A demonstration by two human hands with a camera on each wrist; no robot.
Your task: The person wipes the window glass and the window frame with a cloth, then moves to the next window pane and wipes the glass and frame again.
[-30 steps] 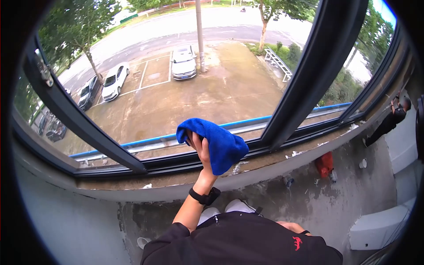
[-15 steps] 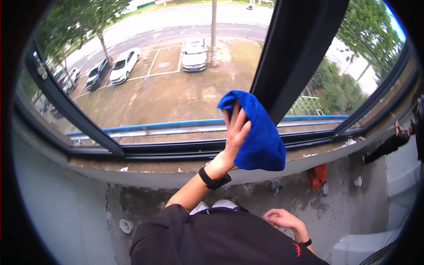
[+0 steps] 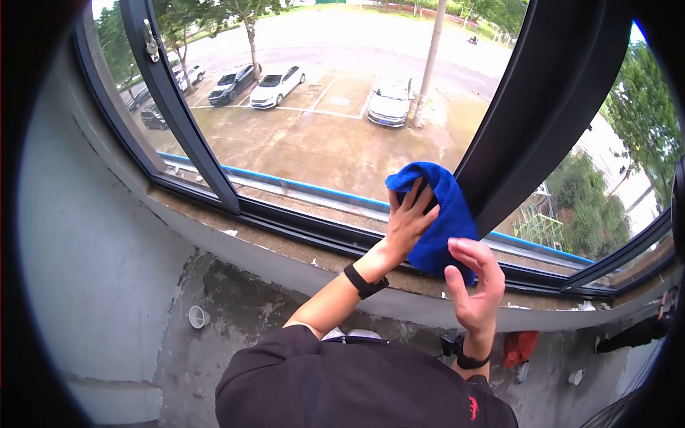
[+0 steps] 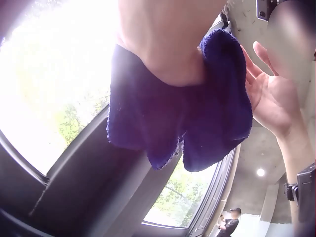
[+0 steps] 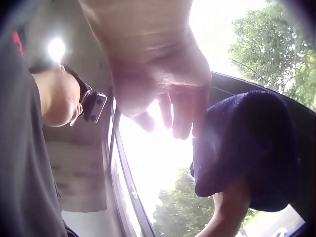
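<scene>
A blue cloth [image 3: 444, 221] drapes over and around the left hand [image 3: 410, 220], whose spread fingers press into it beside the dark window post. In the left wrist view the cloth [image 4: 182, 118] hangs in folds over that hand, hiding its fingers. Close to the cloth's lower right edge is the right hand [image 3: 477, 285], raised, fingers loosely bent, thumb apart, holding nothing. The right wrist view has the right hand [image 5: 158, 84] beside the cloth [image 5: 247, 148]; whether its fingertips touch the cloth I cannot tell.
Black window frame [image 3: 307, 232] and a rough sill [image 3: 271, 246] run along the front. A white cup [image 3: 199, 317] stands on the floor at left; a red bag [image 3: 519, 347] and another cup [image 3: 576, 376] lie right. Another person [image 3: 638, 334] is at far right.
The left hand has carried the cloth rightward to the window post. My right hand has risen from beside the body to near the cloth. The head view has turned.
</scene>
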